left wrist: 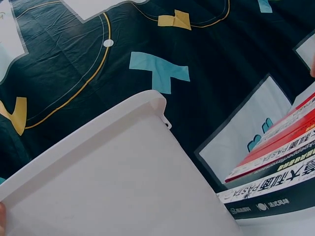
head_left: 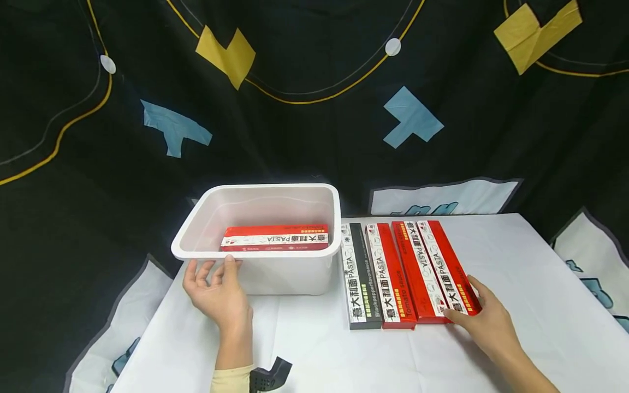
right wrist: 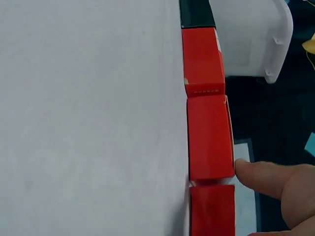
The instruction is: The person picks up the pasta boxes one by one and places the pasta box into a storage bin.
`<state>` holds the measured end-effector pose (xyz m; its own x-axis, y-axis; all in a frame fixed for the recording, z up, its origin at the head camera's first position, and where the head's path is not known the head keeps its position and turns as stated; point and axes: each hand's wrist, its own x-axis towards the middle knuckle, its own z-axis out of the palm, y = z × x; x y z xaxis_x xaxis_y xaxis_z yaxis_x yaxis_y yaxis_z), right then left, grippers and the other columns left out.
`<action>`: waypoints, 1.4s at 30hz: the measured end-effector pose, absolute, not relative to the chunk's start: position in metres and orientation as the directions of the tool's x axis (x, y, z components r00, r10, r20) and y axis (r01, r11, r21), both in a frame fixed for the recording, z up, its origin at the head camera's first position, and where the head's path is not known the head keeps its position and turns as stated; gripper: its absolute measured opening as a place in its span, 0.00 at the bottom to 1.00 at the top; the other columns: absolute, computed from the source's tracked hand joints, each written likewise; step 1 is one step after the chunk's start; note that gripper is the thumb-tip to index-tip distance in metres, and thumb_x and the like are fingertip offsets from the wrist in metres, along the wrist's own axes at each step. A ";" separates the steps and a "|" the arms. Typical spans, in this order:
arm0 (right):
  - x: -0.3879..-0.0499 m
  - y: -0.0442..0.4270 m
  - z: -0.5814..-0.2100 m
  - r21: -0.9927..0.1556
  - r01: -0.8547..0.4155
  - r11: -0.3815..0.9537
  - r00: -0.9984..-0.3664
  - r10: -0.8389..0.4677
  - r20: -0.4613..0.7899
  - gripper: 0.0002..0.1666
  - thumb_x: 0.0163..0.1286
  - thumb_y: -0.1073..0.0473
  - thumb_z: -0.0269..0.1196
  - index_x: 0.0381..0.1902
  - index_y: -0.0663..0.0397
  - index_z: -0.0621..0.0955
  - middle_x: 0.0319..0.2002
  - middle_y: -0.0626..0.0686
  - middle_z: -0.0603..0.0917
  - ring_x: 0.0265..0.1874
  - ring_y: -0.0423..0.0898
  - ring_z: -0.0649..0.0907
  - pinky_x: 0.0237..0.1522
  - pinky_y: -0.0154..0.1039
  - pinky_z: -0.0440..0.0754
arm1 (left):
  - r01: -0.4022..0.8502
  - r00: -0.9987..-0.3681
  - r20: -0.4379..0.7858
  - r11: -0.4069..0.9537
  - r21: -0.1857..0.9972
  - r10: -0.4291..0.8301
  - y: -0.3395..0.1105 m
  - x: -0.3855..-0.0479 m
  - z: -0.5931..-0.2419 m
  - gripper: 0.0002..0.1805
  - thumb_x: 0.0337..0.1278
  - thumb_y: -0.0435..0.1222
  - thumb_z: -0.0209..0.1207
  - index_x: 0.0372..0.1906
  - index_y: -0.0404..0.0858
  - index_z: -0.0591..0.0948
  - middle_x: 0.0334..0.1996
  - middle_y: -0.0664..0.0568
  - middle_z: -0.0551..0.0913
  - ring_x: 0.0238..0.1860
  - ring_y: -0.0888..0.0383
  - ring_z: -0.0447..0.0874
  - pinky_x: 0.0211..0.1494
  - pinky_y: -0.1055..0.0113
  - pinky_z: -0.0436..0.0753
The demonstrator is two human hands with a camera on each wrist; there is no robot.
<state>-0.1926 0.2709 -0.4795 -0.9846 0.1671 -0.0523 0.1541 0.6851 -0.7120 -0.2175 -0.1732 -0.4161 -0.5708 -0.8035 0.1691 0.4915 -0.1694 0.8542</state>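
Note:
A white plastic tub (head_left: 287,275) stands at the table's left side, with a red pasta box (head_left: 275,238) lying inside. My left hand (head_left: 216,289) holds the tub's front rim near the left corner, fingers curled up beneath the lip. In the left wrist view only a fingertip shows at the left edge. My right hand (head_left: 484,316) grips the near end of the rightmost red pasta box (head_left: 447,265). Its thumb (right wrist: 263,177) lies by the seam with the neighbouring red box (right wrist: 210,137), while the fingers are along the outer side.
Left of those two boxes lie another red pasta box (head_left: 390,273) and a black one (head_left: 361,278), side by side in the row close to the tub. A white cloth covers the table (head_left: 334,360). Behind hangs a dark patterned cloth (head_left: 314,142).

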 end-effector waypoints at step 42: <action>-0.202 0.302 -0.468 -0.784 0.217 0.582 -0.925 0.379 0.026 0.52 0.60 0.43 0.70 0.75 0.55 0.60 0.64 0.68 0.69 0.58 0.61 0.69 0.44 0.42 0.74 | 0.497 -0.573 0.161 -0.184 0.848 -0.803 -0.172 -0.217 -0.417 0.38 0.57 0.32 0.66 0.68 0.46 0.59 0.57 0.46 0.68 0.49 0.48 0.80 0.52 0.62 0.85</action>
